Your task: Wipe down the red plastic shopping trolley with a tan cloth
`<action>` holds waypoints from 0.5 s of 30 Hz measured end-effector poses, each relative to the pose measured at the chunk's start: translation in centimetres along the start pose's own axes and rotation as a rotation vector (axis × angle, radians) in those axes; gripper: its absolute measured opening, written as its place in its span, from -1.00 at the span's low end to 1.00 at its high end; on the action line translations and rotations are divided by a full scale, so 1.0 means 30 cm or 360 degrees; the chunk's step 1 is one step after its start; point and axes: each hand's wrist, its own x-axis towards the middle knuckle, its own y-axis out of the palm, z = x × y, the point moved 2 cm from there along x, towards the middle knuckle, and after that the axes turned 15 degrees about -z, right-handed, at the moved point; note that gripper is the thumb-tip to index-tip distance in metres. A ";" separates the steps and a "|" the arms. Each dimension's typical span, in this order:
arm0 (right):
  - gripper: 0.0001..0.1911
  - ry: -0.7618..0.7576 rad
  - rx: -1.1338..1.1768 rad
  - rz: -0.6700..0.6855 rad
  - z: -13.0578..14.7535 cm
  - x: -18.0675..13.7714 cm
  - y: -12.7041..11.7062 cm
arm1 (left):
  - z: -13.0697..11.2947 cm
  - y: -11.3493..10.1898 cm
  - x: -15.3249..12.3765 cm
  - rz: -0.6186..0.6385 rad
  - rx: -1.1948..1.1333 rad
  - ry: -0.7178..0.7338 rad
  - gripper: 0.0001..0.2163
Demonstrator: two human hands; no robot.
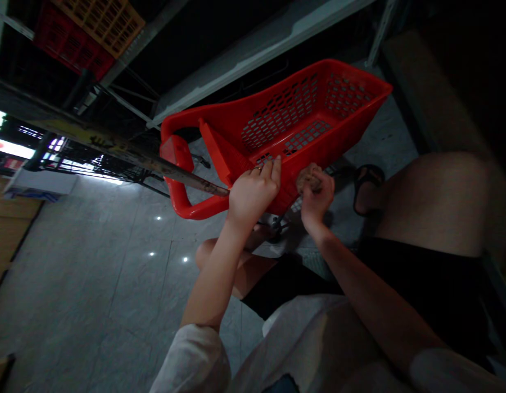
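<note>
A red plastic shopping cart [224,120] with perforated walls stands low in front of me, its handle loop to the left. Over the cart's near rim, by the handle end, lies my left hand [255,191], closed on the rim with its fingers reaching inside; a ring shows on one finger and the thumb is hidden. Just right of it, my right hand [319,196] is closed on a crumpled brownish rag [307,177]. The rag is against the outside of the cart's near wall. A dark caster [276,222] shows under the cart.
A worn metal pole [154,164] slants in from the left, ending near my left hand. Behind the cart runs a pale shelf edge [253,65]. Red [68,43] and orange crates [107,24] sit upper left. My bent knees and sandaled foot [365,191] are close, on grey tile floor [93,273].
</note>
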 end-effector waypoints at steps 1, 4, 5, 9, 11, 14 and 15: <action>-0.71 0.0005 -0.0008 -0.0037 0.002 0.040 0.013 | 0.000 0.000 0.000 0.0002 0.0003 0.0002 -0.48; -0.69 0.0011 -0.0023 -0.0022 0.008 0.050 0.027 | -0.001 -0.002 0.000 0.0011 -0.0003 0.0000 -0.48; -0.71 0.0004 -0.0020 0.0040 0.010 0.016 0.023 | -0.001 -0.002 0.001 0.0013 -0.0010 -0.0004 -0.48; -0.85 -0.0005 -0.0005 0.0400 -0.004 -0.210 -0.028 | 0.000 -0.002 0.001 0.0025 -0.0028 -0.0030 -0.48; -0.87 0.0038 -0.0025 0.0593 -0.028 -0.298 -0.059 | 0.001 0.000 0.000 0.0018 -0.0021 -0.0033 -0.48; -0.86 0.0095 -0.0059 0.0708 -0.063 -0.316 -0.080 | 0.002 0.008 -0.005 -0.0004 -0.0018 -0.0031 -0.48; -0.86 0.0102 -0.0060 0.0668 -0.070 -0.289 -0.078 | 0.003 0.011 -0.008 -0.0021 -0.0019 -0.0036 -0.48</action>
